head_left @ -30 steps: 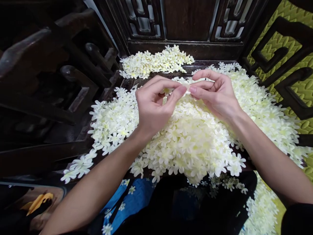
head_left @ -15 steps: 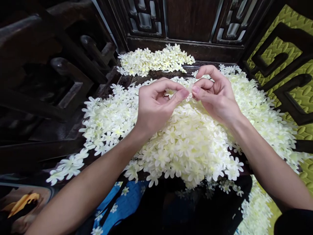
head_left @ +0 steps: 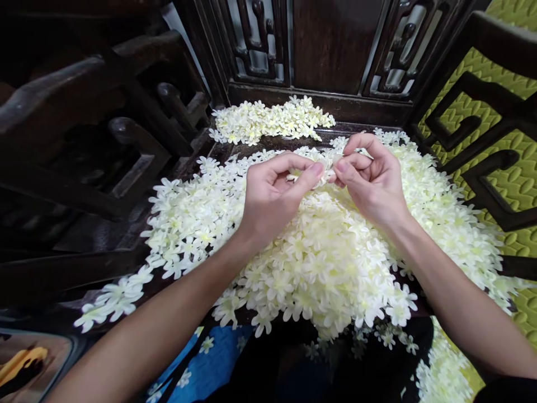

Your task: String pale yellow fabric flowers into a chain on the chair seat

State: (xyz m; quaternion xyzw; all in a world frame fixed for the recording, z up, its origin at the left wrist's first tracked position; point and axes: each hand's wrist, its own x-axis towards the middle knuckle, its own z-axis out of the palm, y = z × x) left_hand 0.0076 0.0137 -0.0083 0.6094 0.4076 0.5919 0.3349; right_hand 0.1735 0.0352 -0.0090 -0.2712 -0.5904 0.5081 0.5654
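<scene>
A large heap of white artificial flowers (head_left: 310, 263) with pale yellow centres covers the dark wooden seat. Just above the heap, my left hand (head_left: 279, 190) is closed, thumb and forefinger pinching a white flower (head_left: 325, 174). My right hand (head_left: 371, 179) meets it from the right, thumb and forefinger pressed together on a small white piece at the flower's edge. The two sets of fingertips are a small gap apart. Between the fingers the exact shape of what each hand pinches is partly hidden.
A smaller pile of flowers (head_left: 268, 120) lies by the carved wooden backrest (head_left: 335, 45). Carved armrests stand at left (head_left: 138, 151) and right (head_left: 486, 151), with yellow-green quilted padding (head_left: 474, 134) behind the right one. Blue cloth (head_left: 218, 358) with scattered flowers hangs below the front edge.
The view has tilted slightly, so everything sits a little lower. My fingertips have drawn slightly apart, and more of the white flower shows between them.
</scene>
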